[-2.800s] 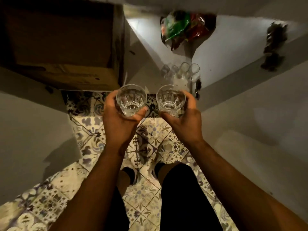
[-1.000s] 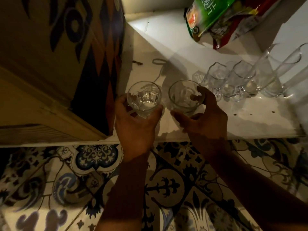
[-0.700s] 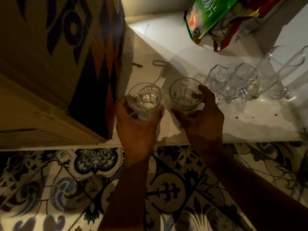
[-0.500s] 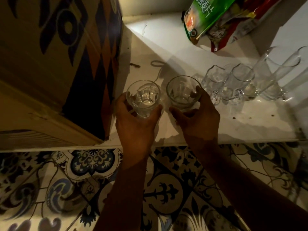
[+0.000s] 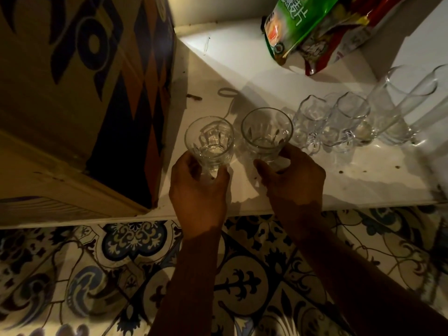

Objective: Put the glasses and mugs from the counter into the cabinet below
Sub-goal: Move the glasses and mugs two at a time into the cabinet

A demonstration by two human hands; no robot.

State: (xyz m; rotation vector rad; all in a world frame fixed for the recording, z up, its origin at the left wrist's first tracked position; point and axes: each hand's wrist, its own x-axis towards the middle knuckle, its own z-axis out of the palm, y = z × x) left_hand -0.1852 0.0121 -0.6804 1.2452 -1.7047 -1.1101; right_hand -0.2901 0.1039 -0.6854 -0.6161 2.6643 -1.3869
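Below, in the head view, the left hand [image 5: 198,190] gripped a faceted tumbler [image 5: 209,141] and the right hand [image 5: 294,180] gripped a second tumbler [image 5: 266,133], fingers curled round each base. Both tumblers stood upright over the white cabinet shelf [image 5: 363,180], ahead of the fingers, the right one nearer the glass mugs [image 5: 334,122]; contact with the shelf was unclear.

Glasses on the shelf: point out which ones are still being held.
The two faceted tumblers at the left end: the left tumbler in the left hand and the right tumbler in the right hand. The mugs stand untouched.
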